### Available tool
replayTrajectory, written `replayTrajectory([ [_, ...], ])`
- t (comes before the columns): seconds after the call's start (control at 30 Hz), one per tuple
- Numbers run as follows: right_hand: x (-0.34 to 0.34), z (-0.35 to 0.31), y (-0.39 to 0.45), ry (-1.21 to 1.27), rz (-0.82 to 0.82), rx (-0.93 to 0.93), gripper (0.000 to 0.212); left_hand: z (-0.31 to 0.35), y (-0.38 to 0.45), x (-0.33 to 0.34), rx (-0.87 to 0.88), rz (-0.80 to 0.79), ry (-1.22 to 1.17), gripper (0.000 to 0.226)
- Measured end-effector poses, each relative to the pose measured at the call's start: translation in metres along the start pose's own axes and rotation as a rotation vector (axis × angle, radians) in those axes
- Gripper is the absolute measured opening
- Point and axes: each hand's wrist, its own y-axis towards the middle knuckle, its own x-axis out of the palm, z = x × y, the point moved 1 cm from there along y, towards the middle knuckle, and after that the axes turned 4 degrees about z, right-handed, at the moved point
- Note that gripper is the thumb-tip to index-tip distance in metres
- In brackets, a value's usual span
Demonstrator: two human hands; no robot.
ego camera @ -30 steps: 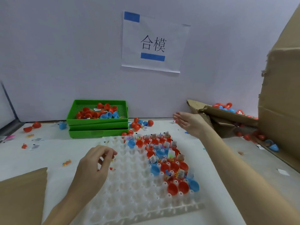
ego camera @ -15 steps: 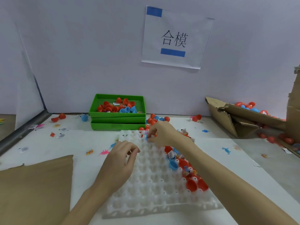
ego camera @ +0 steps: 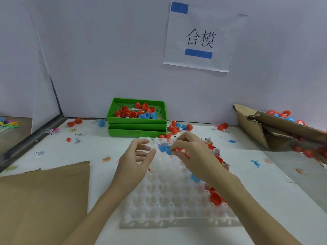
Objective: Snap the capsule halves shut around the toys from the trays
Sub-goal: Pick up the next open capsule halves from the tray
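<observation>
A clear plastic cell tray [ego camera: 169, 197] lies in front of me, with red and blue capsule halves and small toys in its right-hand cells. My right hand [ego camera: 192, 152] pinches a blue open capsule [ego camera: 164, 148] just above the tray's far end. My left hand [ego camera: 136, 160] hovers beside it on the left, fingers spread and relaxed, holding nothing. A red capsule half [ego camera: 215, 198] sits in a cell near my right forearm.
Stacked green trays [ego camera: 137, 128] with red and blue capsule halves stand at the back wall. Loose capsules [ego camera: 174, 129] lie beside them. A torn cardboard box [ego camera: 276, 126] holds capsules at right. A brown cardboard sheet [ego camera: 44, 200] lies at left. Small toys and paper slips dot the table.
My right hand came in from the right to the tray's far end and lifted a blue capsule. My left hand rose off the tray and opened beside it.
</observation>
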Motion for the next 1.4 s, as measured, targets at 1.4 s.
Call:
replayTrajectory([
  [1.4,0.018,-0.034,-0.045,1.04,0.215,0.495,0.021,0.014,-0.012,0.006,0.334,-0.077,-0.02,0.021],
])
